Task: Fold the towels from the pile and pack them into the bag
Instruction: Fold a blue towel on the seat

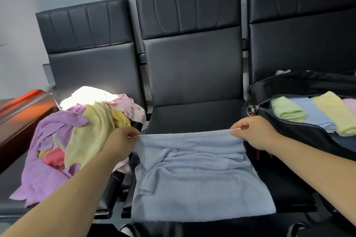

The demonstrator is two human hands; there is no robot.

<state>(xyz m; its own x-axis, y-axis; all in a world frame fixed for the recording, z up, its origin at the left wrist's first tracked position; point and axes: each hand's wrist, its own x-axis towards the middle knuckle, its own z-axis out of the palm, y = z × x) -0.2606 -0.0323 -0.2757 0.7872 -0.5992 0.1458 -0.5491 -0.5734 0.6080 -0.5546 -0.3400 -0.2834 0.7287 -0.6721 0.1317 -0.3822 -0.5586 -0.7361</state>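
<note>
A light blue towel lies spread and wrinkled on the middle black seat. My left hand pinches its far left corner, and my right hand pinches its far right corner, the far edge stretched between them. A loose pile of towels, purple, yellow, pink and white, covers the left seat. On the right seat stands an open black bag holding folded towels in green, blue, yellow and pink, laid side by side.
Three black padded chairs stand in a row against a pale wall. A reddish-brown wooden surface and a metal rail sit at the far left. A zipper ring hangs on the bag's near corner.
</note>
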